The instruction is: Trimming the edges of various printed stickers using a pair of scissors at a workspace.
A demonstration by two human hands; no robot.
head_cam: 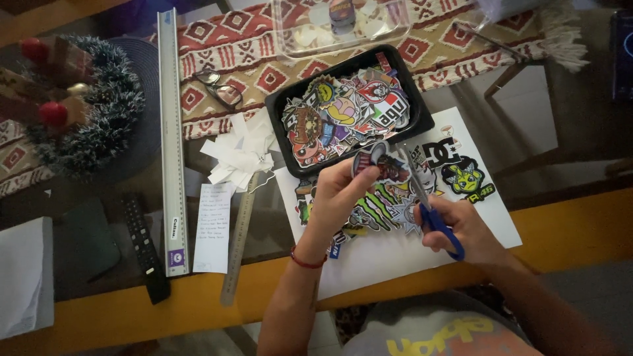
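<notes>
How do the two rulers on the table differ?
The long ruler is wide, pale and lies nearly straight up the table. The short ruler is narrower, darker grey and tilted. The long ruler reaches up to the patterned runner, while the short ruler stops by the paper scraps. Both lie flat.

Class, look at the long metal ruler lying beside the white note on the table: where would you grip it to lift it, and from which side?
Probably take the metal ruler by its near end, which juts over the table edge, coming from the person's side. It lies flat, so fingers can close above and below only there; the far end runs under the paper scraps.
</notes>
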